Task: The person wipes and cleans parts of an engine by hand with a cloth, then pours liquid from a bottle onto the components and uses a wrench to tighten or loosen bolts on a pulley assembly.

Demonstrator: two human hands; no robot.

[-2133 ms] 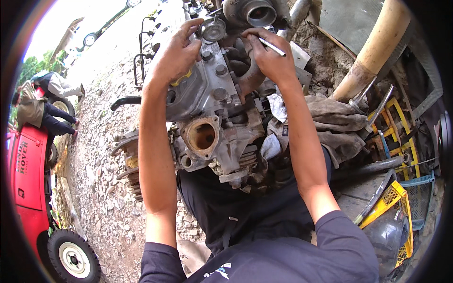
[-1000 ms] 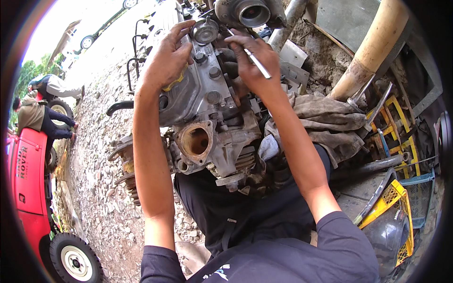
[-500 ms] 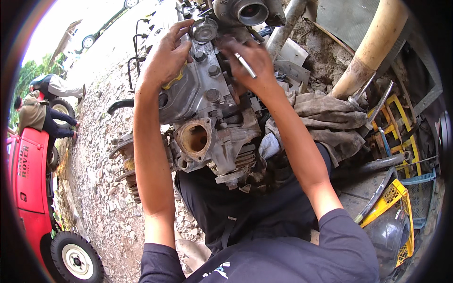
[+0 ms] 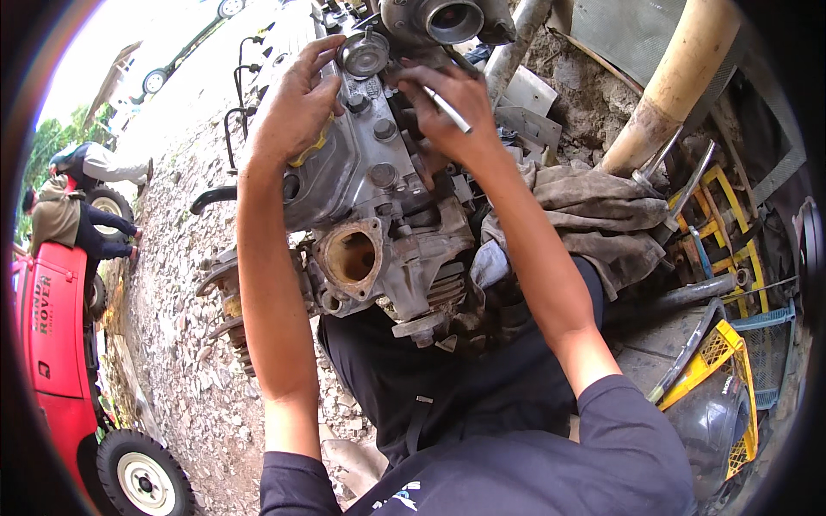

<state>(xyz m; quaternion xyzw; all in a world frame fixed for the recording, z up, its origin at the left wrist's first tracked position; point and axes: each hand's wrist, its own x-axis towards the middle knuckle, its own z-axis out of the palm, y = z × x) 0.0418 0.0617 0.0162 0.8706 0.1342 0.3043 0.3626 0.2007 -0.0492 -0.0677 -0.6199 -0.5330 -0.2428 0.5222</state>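
A greasy metal engine (image 4: 344, 193) stands in front of me, with a round metal cap-like part (image 4: 365, 54) on its upper side. My left hand (image 4: 297, 107) lies on the engine's cover. Its fingers are stretched and apart, with the tips beside that round part, and it grips nothing. Close to the round part on the right, my right hand (image 4: 452, 107) is closed, and a slim silver-white rod (image 4: 449, 112) pokes out of it. The rod's other end and the fingertips are hidden in shade. A rusty round opening (image 4: 351, 255) faces me at the engine's near end.
Beyond the hands sits a turbocharger-like housing (image 4: 447, 19). Dirty rags (image 4: 594, 211) hang right of the engine, near a bamboo pole (image 4: 671, 82) and a yellow metal frame (image 4: 731, 224). Gravel (image 4: 185, 258) covers the left, with a red vehicle (image 4: 60, 327) and two people (image 4: 64, 211) farther off.
The right hand has turned slightly, and the rod in it now slants more sideways. The left hand keeps its place on the engine. The whole view has shifted a little.
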